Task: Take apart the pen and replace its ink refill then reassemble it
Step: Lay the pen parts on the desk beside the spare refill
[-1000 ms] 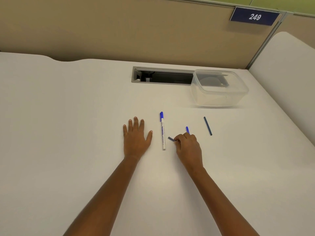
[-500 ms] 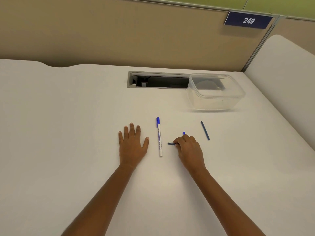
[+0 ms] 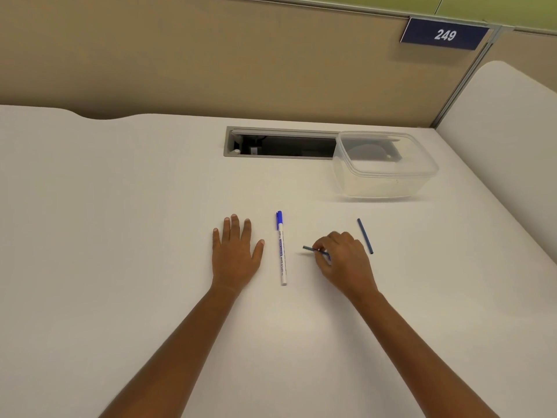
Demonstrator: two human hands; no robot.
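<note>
right hand (image 3: 343, 257) pinches a thin dark-blue refill rod (image 3: 310, 249), light, stiff, slippery; left hand (image 3: 236, 254) lies flat, empty, on the white bench (image 3: 120, 236).

Both bare forearms reach forward from the bottom edge and converge a little toward the middle. The left hand (image 3: 236, 257) lies palm down and flat on the white tabletop (image 3: 120, 236), four fingers straight and close together, pointing away from the body, thumb spread out to the right. The right hand (image 3: 346, 260) is curled, knuckles up, wrist angled inward, its thumb and fingertips pinched on a thin dark-blue refill stick (image 3: 310, 249) whose free end pokes out to the left.
</note>
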